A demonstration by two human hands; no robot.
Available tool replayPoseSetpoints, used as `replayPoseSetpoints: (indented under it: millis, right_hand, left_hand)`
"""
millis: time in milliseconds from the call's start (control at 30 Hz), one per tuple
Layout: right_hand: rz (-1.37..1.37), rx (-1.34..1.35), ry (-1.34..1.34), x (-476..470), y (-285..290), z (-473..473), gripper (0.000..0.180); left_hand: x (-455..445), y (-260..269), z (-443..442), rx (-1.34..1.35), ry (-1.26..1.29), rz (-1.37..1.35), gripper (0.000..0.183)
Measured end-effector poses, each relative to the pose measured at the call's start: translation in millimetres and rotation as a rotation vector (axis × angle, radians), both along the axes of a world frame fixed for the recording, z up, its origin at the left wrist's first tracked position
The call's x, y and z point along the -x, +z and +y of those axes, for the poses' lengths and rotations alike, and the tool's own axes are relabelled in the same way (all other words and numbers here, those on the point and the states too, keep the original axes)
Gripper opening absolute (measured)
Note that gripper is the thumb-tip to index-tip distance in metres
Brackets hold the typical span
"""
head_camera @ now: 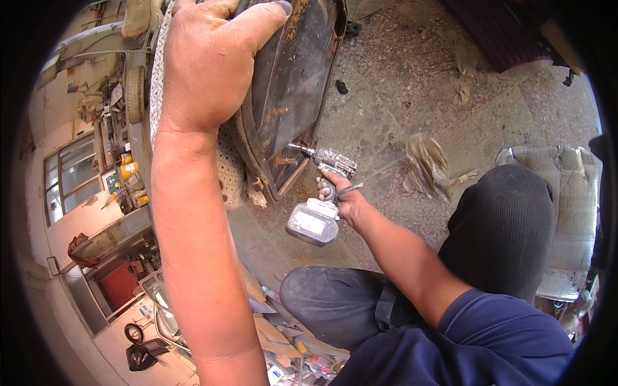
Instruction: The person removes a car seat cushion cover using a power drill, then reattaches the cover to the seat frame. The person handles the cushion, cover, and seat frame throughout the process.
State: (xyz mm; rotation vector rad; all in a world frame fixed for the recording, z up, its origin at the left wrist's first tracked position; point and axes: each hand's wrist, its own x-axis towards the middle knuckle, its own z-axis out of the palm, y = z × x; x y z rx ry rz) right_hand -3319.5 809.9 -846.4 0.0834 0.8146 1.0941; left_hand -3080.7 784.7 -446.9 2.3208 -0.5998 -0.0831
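Note:
My right hand [335, 190] grips the handle of a cordless impact driver [335, 161], its white-labelled battery pack facing me. The driver's socket tip [299, 147] is at the lower corner of a black, rust-spotted metal panel [294, 96]; whether it touches cannot be made out. This panel belongs to what looks like a vehicle seat standing on its side, with dotted fabric [231, 169] and a white braided cover [159, 72]. At the top of the view my left hand [212, 62] grasps the seat's upper edge, thumb over the metal; its fingers are partly cut off.
On the stained terrazzo floor [376, 96] lie a crumpled plastic bag [427, 166] and a small dark lump [341, 87]. Silvery foil-faced padding [569, 217] lies beside my knee [502, 222]. Cardboard and litter [275, 337] lie below. Leftward are a tyre [135, 95] and yellow containers [128, 170].

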Motion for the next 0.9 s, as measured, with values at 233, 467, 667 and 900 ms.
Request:
replayPoseSetpoints:
  millis: [233, 467, 667, 900]
  right_hand:
    - [-0.098, 0.047, 0.038, 0, 5, -7, 0.025]
    - [-0.098, 0.065, 0.075, -6, 5, -15, 0.026]
    - [-0.144, 0.158, 0.086, -6, 7, -49, 0.023]
    - [-0.387, 0.430, 0.053, -55, 21, -98, 0.023]
  left_hand:
    - [-4, -19, 3, 0.013, 0.140, -0.114, 0.029]
    - [-8, -13, 7, -0.199, -0.033, -0.377, 0.046]
    - [-14, -4, 26, -0.469, 0.094, -0.212, 0.035]
    - [-7, -1, 15, -0.447, 0.171, -0.151, 0.037]
